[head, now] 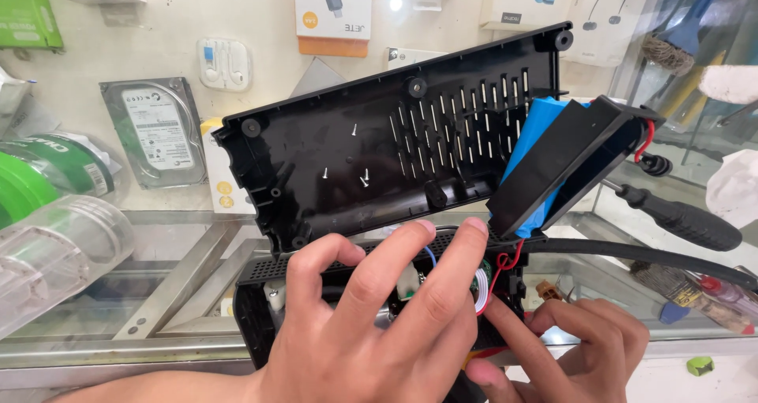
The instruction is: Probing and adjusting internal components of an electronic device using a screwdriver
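Head view: left hand (371, 324) resting with fingers spread over the open black device body (257, 308) at 6 o'clock; right hand (568, 344), forefinger extended, pressing by the red wire (499, 281). Keeping wires slack and loose screws (363, 178) inside the raised cover (347, 150) seeming wise.
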